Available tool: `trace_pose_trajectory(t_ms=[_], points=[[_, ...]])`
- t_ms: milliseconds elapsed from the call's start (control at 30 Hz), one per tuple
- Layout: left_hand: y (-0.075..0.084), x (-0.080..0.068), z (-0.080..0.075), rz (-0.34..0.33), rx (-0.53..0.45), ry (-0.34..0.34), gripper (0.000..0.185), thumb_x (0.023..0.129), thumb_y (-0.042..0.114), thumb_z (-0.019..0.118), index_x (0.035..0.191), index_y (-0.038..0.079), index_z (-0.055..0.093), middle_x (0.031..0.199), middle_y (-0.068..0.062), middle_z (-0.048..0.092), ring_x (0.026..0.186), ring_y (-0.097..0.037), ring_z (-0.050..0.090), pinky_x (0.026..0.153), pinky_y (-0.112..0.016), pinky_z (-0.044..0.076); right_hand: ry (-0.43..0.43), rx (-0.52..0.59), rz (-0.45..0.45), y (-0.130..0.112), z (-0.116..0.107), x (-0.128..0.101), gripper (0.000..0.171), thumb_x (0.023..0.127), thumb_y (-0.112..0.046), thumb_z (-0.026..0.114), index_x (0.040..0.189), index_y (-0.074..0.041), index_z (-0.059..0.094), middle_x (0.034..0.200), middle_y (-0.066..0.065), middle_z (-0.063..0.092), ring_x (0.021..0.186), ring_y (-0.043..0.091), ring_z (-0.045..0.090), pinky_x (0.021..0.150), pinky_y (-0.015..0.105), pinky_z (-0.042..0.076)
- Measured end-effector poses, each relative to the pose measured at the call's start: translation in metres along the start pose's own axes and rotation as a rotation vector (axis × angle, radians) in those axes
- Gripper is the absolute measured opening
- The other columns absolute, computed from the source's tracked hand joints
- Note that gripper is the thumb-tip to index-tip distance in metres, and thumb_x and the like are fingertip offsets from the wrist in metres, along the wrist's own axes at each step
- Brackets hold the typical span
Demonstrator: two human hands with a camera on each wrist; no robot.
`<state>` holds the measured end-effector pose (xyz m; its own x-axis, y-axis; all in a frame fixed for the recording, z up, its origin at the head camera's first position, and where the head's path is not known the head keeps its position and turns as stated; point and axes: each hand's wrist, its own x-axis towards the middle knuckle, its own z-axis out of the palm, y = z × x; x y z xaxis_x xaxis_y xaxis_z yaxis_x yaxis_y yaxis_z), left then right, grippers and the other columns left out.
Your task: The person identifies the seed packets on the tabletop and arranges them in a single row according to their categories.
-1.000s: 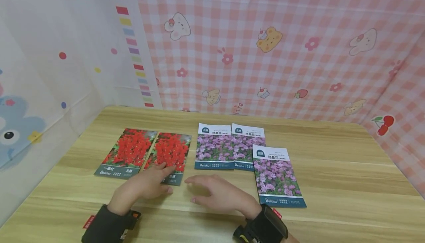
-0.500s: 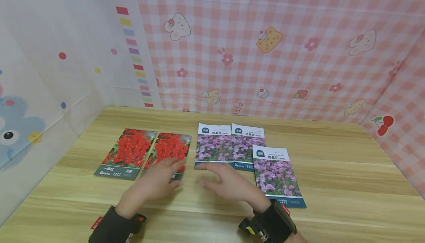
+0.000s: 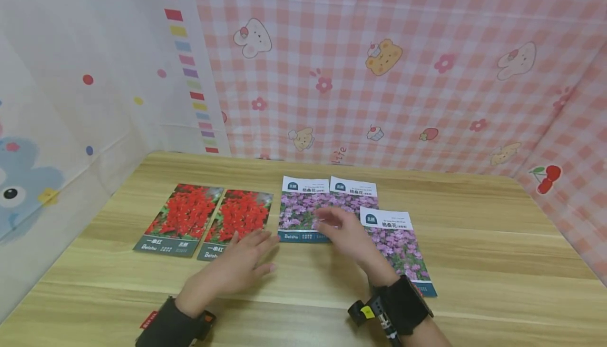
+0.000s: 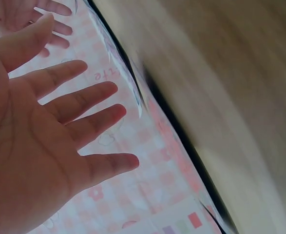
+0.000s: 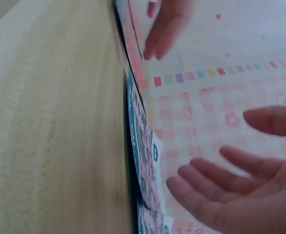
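Now left hand (image 3: 234, 266), right hand (image 3: 352, 237) held loose, nothing gripped; purple-flower packets (image 3: 301, 208) judged light, bendy, best pinched by edges.

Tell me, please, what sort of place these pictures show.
Likely a small indoor spot screened off for tabletop work; the wider room is out of view. A pink checked cloth hangs behind a wood-grain table, where red-flower packets and purple-flower packets lie flat.
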<state>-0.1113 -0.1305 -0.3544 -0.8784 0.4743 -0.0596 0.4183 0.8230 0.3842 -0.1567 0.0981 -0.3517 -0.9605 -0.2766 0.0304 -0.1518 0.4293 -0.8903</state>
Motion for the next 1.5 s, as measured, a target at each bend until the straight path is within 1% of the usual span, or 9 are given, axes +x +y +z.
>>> trace_pose_trajectory(t_ms=[100,233,367,467,733,1033,1100,1300,1500], points=[[0.002,-0.001,0.000,0.006,-0.007,-0.030,0.056,0.089,0.032,0.056,0.137,0.006,0.041,0.142,-0.018,0.032,0.131,-0.040,0.024,0.100,-0.065,0.010,0.045,0.106,0.123,0.003,-0.005,0.003,0.033,0.090,-0.011,0.056,0.122,-0.001,0.054,0.119,0.015,0.057,0.106,0.027,0.055,0.087,0.039,0.047],[0.004,-0.002,0.000,0.014,-0.009,-0.062,0.056,0.090,0.033,0.055,0.138,0.006,0.040,0.143,-0.017,0.032,0.131,-0.039,0.023,0.101,-0.064,0.008,0.072,0.205,0.218,0.007,-0.010,0.006,0.034,0.092,-0.011,0.053,0.124,0.002,0.052,0.120,0.019,0.054,0.105,0.029,0.055,0.087,0.040,0.047],[0.005,-0.002,0.000,0.023,0.003,-0.093,0.057,0.091,0.034,0.053,0.139,0.007,0.038,0.144,-0.015,0.031,0.132,-0.037,0.022,0.101,-0.064,0.005,0.093,0.265,0.273,0.010,-0.012,0.007,0.035,0.092,-0.009,0.052,0.123,0.006,0.050,0.122,0.022,0.051,0.110,0.032,0.051,0.091,0.042,0.044],[0.006,-0.002,0.000,0.018,0.002,-0.120,0.058,0.091,0.035,0.053,0.139,0.007,0.038,0.144,-0.013,0.030,0.133,-0.036,0.020,0.102,-0.064,0.004,0.110,0.282,0.304,0.012,-0.013,0.008,0.034,0.091,-0.008,0.052,0.122,0.008,0.050,0.121,0.023,0.051,0.109,0.034,0.051,0.089,0.041,0.046],[0.007,-0.003,0.001,-0.002,0.024,-0.178,0.059,0.090,0.038,0.054,0.138,0.008,0.040,0.144,-0.011,0.032,0.133,-0.035,0.022,0.102,-0.064,0.003,0.117,0.311,0.330,0.017,-0.013,0.010,0.030,0.091,-0.003,0.050,0.117,0.011,0.050,0.112,0.022,0.050,0.085,0.026,0.054,0.076,0.035,0.052],[0.006,-0.004,0.003,0.006,0.028,-0.207,0.060,0.088,0.039,0.056,0.137,0.006,0.042,0.145,-0.011,0.030,0.134,-0.033,0.019,0.103,-0.062,0.001,0.083,0.343,0.347,0.023,-0.011,0.009,0.034,0.089,0.002,0.052,0.121,0.011,0.046,0.107,0.024,0.050,0.073,0.023,0.057,0.066,0.034,0.054],[0.005,-0.003,0.004,0.004,0.025,-0.213,0.061,0.088,0.039,0.057,0.137,0.006,0.042,0.146,-0.011,0.029,0.135,-0.033,0.019,0.103,-0.062,0.000,0.080,0.353,0.350,0.024,-0.011,0.010,0.034,0.089,0.003,0.052,0.121,0.010,0.046,0.102,0.023,0.052,0.068,0.021,0.057,0.063,0.032,0.054],[0.006,-0.004,0.004,0.006,0.017,-0.207,0.061,0.087,0.038,0.058,0.136,0.006,0.042,0.145,-0.013,0.029,0.135,-0.033,0.018,0.103,-0.062,-0.001,0.070,0.368,0.356,0.027,-0.011,0.011,0.024,0.089,0.004,0.051,0.111,0.010,0.052,0.085,0.018,0.058,0.054,0.015,0.056,0.053,0.027,0.052],[0.008,-0.005,0.001,0.004,0.034,-0.172,0.063,0.086,0.037,0.059,0.138,0.006,0.040,0.145,-0.016,0.027,0.134,-0.034,0.019,0.103,-0.061,0.000,0.069,0.355,0.353,0.027,-0.010,0.011,0.021,0.090,0.003,0.049,0.109,0.011,0.053,0.085,0.019,0.059,0.054,0.015,0.057,0.053,0.028,0.053]])
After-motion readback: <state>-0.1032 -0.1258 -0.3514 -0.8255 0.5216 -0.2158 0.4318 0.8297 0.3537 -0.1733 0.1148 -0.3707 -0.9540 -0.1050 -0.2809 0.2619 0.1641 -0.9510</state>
